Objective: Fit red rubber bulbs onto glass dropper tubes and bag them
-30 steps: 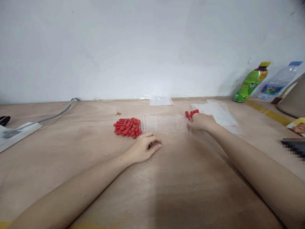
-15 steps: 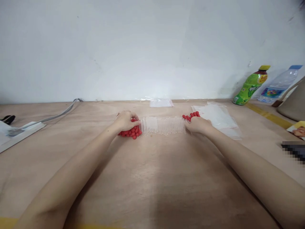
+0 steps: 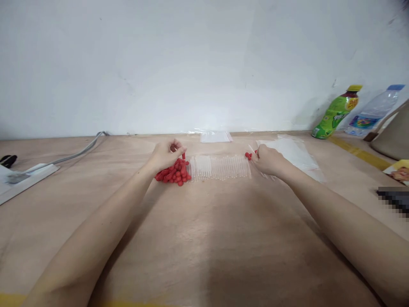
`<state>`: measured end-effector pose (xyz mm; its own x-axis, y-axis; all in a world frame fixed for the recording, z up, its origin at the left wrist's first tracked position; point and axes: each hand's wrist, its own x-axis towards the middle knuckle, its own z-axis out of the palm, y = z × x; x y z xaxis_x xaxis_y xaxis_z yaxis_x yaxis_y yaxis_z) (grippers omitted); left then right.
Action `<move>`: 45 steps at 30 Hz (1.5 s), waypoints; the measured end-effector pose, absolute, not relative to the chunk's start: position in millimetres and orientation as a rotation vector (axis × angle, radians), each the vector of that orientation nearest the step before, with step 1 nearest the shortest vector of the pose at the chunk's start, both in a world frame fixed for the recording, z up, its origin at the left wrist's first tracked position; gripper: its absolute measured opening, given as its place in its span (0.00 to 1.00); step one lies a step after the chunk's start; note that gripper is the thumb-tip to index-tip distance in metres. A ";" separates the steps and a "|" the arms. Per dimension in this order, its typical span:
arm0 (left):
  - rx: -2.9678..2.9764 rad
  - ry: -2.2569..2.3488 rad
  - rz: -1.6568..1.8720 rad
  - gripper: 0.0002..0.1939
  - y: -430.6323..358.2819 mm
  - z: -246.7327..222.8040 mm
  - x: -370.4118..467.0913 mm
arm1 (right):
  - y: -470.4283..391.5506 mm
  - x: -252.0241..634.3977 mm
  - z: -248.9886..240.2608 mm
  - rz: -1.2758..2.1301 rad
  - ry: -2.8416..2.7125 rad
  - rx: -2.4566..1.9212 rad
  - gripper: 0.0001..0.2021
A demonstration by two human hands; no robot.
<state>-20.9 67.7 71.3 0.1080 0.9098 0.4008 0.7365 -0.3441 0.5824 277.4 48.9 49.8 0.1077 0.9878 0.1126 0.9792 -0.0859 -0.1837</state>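
Raised just over a heap of red rubber dropper bulbs (image 3: 174, 174), my left hand (image 3: 164, 155) pinches a single red dropper bulb (image 3: 183, 156) between thumb and fingers. To the right of the heap, clear glass dropper tubes (image 3: 223, 167) lie side by side in a row. At the row's right end, my right hand (image 3: 270, 162) is closed on one thin glass dropper tube (image 3: 252, 149), whose end sticks up past the fingertips. A few red bulbs (image 3: 248, 156) show just behind my right hand, which partly covers them; several tubes show below it.
Clear plastic bags (image 3: 295, 153) lie behind my right hand, and a small bag (image 3: 216, 137) rests by the wall. Farther right stand a green drink bottle (image 3: 335, 115), a water bottle (image 3: 367, 117) and a dark pixelated object (image 3: 394, 199). A grey cable (image 3: 83, 152) runs at left.
My left hand has lifted a little off the heap with one red bulb. My right hand has risen slightly from the row's end, and a glass tube now shows in its fingers.
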 end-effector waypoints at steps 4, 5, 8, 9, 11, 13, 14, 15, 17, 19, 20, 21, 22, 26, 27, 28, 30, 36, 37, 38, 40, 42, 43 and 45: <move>2.014 1.333 1.383 0.11 51.7 64.0 -5.1 | 30.4 267.9 34.0 0.004 -2.009 -1.855 0.11; 1.948 1.242 1.402 0.10 44.2 58.0 1.5 | 23.4 265.7 28.4 0.019 -2.036 -1.721 0.11; 1.802 1.023 1.224 0.12 17.6 34.8 22.3 | -1.1 258.4 14.8 0.006 -2.108 -1.419 0.12; 1.783 0.995 1.141 0.12 9.2 27.2 28.1 | -9.0 255.7 12.5 -0.031 -2.129 -1.386 0.12; 1.694 1.016 1.016 0.08 -3.5 15.2 36.4 | -21.4 250.6 11.3 -0.087 -2.175 -1.353 0.11; 1.620 1.014 0.976 0.06 -9.4 8.2 40.1 | -28.1 246.6 12.6 -0.098 -2.200 -1.346 0.10; 1.597 1.007 0.971 0.07 -10.3 6.3 40.7 | -29.4 245.2 13.2 -0.093 -2.206 -1.338 0.09; 1.586 1.000 0.962 0.08 -10.2 5.2 40.7 | -29.7 244.3 13.6 -0.091 -2.203 -1.324 0.09; 1.578 0.987 0.939 0.11 -8.8 3.9 39.9 | -29.2 243.5 13.5 -0.095 -2.195 -1.281 0.09; 1.574 0.963 0.925 0.12 -7.4 2.6 39.1 | -29.1 243.2 13.3 -0.109 -2.184 -1.236 0.10; 1.576 0.951 0.927 0.13 -7.0 1.7 38.8 | -29.6 243.1 13.5 -0.115 -2.185 -1.219 0.10; 1.582 0.941 0.930 0.13 -6.8 0.7 38.5 | -30.3 242.9 13.9 -0.120 -2.195 -1.206 0.09; 1.596 0.936 0.931 0.13 -6.7 -0.4 38.3 | -31.1 242.6 14.3 -0.122 -2.205 -1.198 0.09; 1.683 0.949 0.912 0.12 -6.6 -3.9 37.1 | -31.2 242.1 11.4 -0.075 -2.229 -1.150 0.08; 1.699 0.946 0.912 0.12 -6.6 -4.3 36.8 | -30.2 242.2 9.5 -0.051 -2.232 -1.129 0.08; 1.710 0.937 0.922 0.11 -6.7 -4.5 36.6 | -29.1 242.5 7.5 -0.025 -2.239 -1.110 0.09; 1.715 0.907 0.959 0.11 -6.9 -4.2 36.6 | -26.9 243.3 4.8 0.019 -2.261 -1.085 0.09; 1.735 0.849 0.936 0.08 -8.6 -2.2 38.5 | -23.4 246.1 6.7 0.112 -2.315 -1.021 0.11; 1.744 0.848 0.937 0.08 -8.8 -2.2 38.6 | -22.4 246.8 6.5 0.131 -2.318 -1.009 0.11; 1.751 0.848 0.940 0.08 -9.1 -2.5 38.5 | -21.2 247.6 6.0 0.146 -2.322 -0.994 0.11; 1.768 0.856 0.928 0.09 -9.4 -3.4 38.0 | -18.6 249.4 4.3 0.150 -2.341 -0.974 0.10; 1.802 0.888 0.898 0.09 -9.9 -4.3 37.3 | -16.5 251.1 3.0 0.129 -2.370 -0.968 0.10; 1.825 0.910 0.881 0.10 -10.2 -4.6 37.0 | -16.0 251.7 2.9 0.113 -2.386 -0.973 0.10; 1.877 0.949 0.859 0.10 -11.3 -4.5 36.7 | -16.5 252.5 4.0 0.059 -2.417 -0.991 0.10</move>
